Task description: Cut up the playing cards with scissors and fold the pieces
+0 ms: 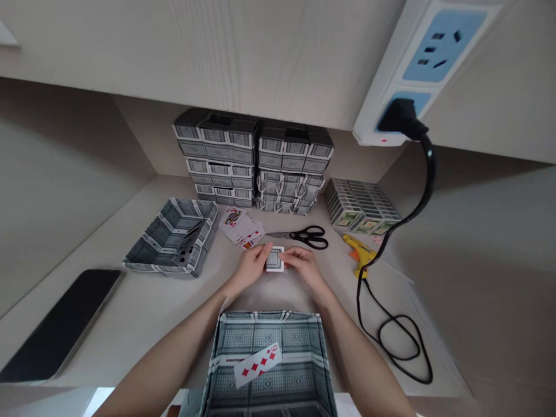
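Card-box (pixel 269 359) nearest; 2 hands (pixel 280 263) pinch card (pixel 274 259) over pale desk (pixel 143 313).

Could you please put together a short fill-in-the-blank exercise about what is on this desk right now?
1. The left hand and right hand hold a ____ card between them.
2. The black scissors lie to the ____ of the fanned cards.
3. The yellow glue gun has a ____ cable.

Answers: playing; right; black
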A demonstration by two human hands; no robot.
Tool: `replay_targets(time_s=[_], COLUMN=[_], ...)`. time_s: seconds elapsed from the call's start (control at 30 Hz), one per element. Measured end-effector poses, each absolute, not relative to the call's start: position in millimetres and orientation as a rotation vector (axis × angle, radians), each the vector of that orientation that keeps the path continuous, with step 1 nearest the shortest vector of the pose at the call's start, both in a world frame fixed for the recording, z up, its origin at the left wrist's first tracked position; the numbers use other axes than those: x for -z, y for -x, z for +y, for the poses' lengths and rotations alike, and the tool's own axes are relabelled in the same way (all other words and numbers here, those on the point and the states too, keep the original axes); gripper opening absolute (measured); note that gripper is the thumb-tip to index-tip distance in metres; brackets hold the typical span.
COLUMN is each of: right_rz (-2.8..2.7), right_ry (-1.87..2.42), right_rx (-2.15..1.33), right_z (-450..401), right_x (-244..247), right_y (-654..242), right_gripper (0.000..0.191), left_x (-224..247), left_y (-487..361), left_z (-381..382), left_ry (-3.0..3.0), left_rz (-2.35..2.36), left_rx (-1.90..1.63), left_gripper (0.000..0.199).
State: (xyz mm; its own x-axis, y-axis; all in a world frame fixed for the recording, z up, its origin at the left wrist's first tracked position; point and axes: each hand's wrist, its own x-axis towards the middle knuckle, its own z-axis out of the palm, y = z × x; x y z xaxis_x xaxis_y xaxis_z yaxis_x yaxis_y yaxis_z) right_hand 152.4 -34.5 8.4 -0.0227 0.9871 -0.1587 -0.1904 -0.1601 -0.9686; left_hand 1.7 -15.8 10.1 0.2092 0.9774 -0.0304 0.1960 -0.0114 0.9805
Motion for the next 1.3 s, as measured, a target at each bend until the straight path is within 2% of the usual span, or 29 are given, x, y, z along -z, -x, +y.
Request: replay_targets(time_s=[0.27, 0.77, 1.3], right_rz=[-0.984, -0.970, -0.917], right_ry=[1.132, 1.050, 1.033], right_rx=[-1.463, -1.464, -1.437], right_z=[-38.5, -37.0, -34.2], right_x=[-8.9, -6.8, 0.0], right_y=[-146.3, -148.3, -151.0], right_gripper=[0.018, 0.014, 0.013], left_x=[-13.2, -15.2, -13.7], left_y=[0.3, -0.3, 0.6], left_z=[-20.9, -23.9, -25.0], left_ry=[-1.691, -1.605, -1.630], left_rz=[1.252, 1.117, 1.060], left_rx=[-1.002, -1.015, -0.963], left_gripper=[0.038, 0.031, 0.034])
